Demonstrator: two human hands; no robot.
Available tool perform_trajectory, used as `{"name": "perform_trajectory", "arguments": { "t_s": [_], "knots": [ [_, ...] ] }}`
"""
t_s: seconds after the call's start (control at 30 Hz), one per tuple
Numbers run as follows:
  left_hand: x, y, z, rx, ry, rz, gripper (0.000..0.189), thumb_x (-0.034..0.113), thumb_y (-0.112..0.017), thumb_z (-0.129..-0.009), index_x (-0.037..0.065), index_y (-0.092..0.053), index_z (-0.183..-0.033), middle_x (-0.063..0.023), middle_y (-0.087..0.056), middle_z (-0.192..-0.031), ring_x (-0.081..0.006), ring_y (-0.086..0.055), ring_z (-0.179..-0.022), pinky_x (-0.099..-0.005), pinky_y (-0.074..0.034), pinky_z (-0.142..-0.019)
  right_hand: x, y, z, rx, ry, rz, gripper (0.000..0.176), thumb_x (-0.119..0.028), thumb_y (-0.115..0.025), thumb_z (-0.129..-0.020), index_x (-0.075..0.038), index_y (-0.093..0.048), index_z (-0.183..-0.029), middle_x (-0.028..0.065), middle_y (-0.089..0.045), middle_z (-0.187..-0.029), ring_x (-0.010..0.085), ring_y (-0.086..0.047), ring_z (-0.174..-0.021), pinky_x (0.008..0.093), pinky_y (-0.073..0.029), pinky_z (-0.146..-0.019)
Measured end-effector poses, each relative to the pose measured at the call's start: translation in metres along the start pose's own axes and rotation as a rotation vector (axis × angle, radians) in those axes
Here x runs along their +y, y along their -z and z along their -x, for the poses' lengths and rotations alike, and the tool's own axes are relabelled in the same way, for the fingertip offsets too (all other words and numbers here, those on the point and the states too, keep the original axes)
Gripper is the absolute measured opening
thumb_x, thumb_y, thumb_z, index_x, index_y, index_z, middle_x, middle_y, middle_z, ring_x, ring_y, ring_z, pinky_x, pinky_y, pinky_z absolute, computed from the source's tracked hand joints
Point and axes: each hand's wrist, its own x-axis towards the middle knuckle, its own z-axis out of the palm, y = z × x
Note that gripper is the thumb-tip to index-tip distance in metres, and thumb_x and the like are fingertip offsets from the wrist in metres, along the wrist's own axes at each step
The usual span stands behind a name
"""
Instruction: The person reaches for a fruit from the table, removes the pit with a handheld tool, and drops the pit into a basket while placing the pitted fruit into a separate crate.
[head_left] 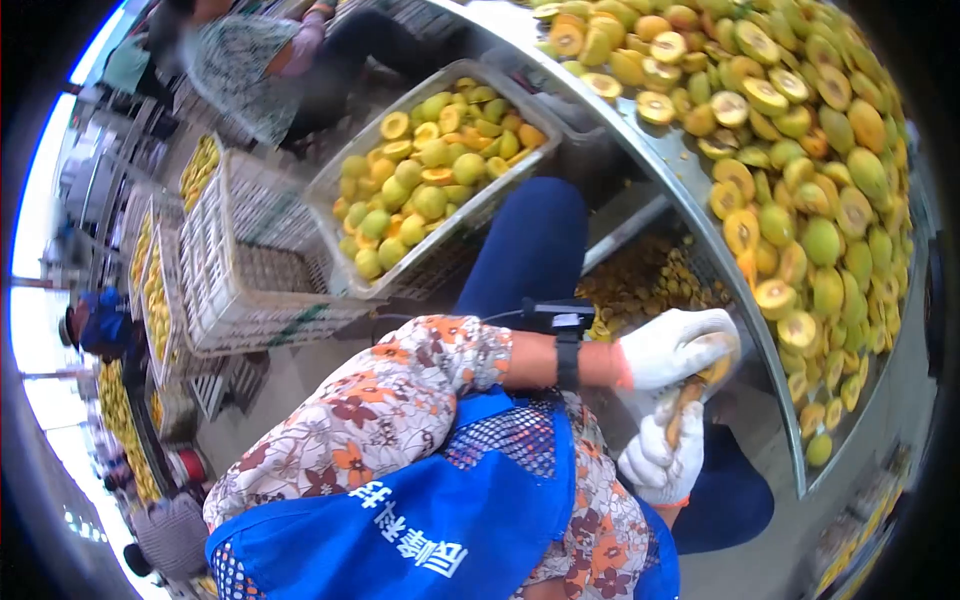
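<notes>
Desk (690, 205) rim lies nearer the left hand (672, 350), closed on a yellowish piece (719, 368), than the right hand (662, 458), clasping a brown piece (686, 407) slanted between them.

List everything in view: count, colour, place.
Fruit: many, yellow and green, on table
Table: 1, grey, right
Fruit crate: 1, pale, upper centre
Lattice crates: several, whitish, upper left
Loose pieces: many, yellowish, by table edge
Other people: 3+, mixed colours, left
Held item: 1+, brownish, in grasp, unclear
Wrist strap: 1, black, centre
Floral shirt: 1, multicoloured, centre
Apron: 1, blue, lower centre
Left hand: 1, white glove, right of centre
Right hand: 1, white glove, lower
</notes>
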Motion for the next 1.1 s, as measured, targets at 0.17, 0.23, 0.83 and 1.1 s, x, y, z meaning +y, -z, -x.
{"name": "perform_trajectory", "arguments": {
  "t_s": [0.17,0.23,0.83,1.1],
  "knots": [
    [0.0,0.016,-0.014,-0.103,0.066,0.136,0.032,0.033,-0.049,-0.106,0.005,-0.065,-0.104,-0.009,-0.068,-0.093,-0.0168,-0.065,-0.089,-0.0315,-0.052,-0.084,0.01,-0.022,-0.01,0.173,0.113,0.197,0.037,-0.046,-0.037,-0.109,-0.014,-0.055,-0.108,-0.0028,-0.037,-0.052,0.0102,-0.031,-0.031,0.0273,-0.024,-0.034],
    [0.004,0.015,-0.007,0.011,0.069,-0.098,0.033,0.033,-0.048,-0.106,0.005,-0.065,-0.102,-0.0095,-0.069,-0.09,-0.0198,-0.065,-0.085,-0.0319,-0.052,-0.082,0.014,-0.021,-0.019,0.255,0.14,0.282,0.038,-0.046,-0.034,-0.109,-0.014,-0.055,-0.108,-0.0031,-0.037,-0.054,0.0094,-0.028,-0.032,0.0278,-0.023,-0.033],
    [0.005,0.043,0.002,0.034,0.111,0.409,0.039,0.033,-0.051,-0.104,0.0,-0.069,-0.099,-0.0044,-0.07,-0.089,-0.0122,-0.062,-0.083,-0.03,-0.051,-0.079,0.009,-0.021,-0.04,-0.154,-0.092,0.04,0.043,-0.049,-0.03,-0.11,-0.01,-0.047,-0.114,-0.0025,-0.04,-0.057,0.0079,-0.033,-0.033,0.0258,-0.024,-0.034],
    [0.05,0.135,0.02,0.744,-0.035,0.439,0.054,0.046,-0.033,-0.108,0.004,-0.065,-0.101,-0.0153,-0.07,-0.077,-0.021,-0.069,-0.067,-0.0319,-0.055,-0.06,-0.003,-0.029,-0.041,-0.252,0.003,0.223,0.04,-0.046,-0.034,-0.11,-0.007,-0.044,-0.111,-0.0021,-0.039,-0.054,0.008,-0.036,-0.034,0.0253,-0.023,-0.031]
  ]
}}
